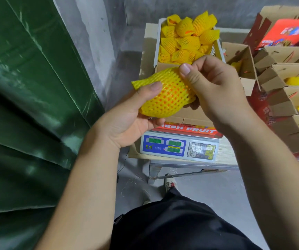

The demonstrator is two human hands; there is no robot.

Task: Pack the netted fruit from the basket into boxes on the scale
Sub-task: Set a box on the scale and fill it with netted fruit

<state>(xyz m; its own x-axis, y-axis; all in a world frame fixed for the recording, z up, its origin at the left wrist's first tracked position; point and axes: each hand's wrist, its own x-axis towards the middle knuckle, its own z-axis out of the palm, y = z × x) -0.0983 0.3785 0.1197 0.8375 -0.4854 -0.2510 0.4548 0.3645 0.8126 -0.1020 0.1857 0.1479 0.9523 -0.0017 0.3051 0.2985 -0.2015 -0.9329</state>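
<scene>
Both forearms reach up from the bottom of the frame and meet at its centre. The left hand (127, 116) lies palm up, cupping a netted fruit (165, 94) from below, its thumb pressed flat across the top of the netting. The right hand (215, 91) comes in from the right with fingers curled, pinching the right end of the net between thumb and fingers — the thumbnail faces the camera.

The fruit is orange, showing through the diamond holes of a yellow foam net; the net's loose end sticks out to the upper left, past the left thumb. It is held in the air above an open cardboard box (188, 114), whose red front reads "FRESH FRUIT" (the first letter is hidden by the left hand). That box sits on a scale (179, 147) with green lit displays and a keypad, just below centre.

Behind, at upper centre, a white basket (157, 42) is heaped with more fruit in yellow nets. Open cartons (289, 98) line the right edge, some holding yellow nets.
</scene>
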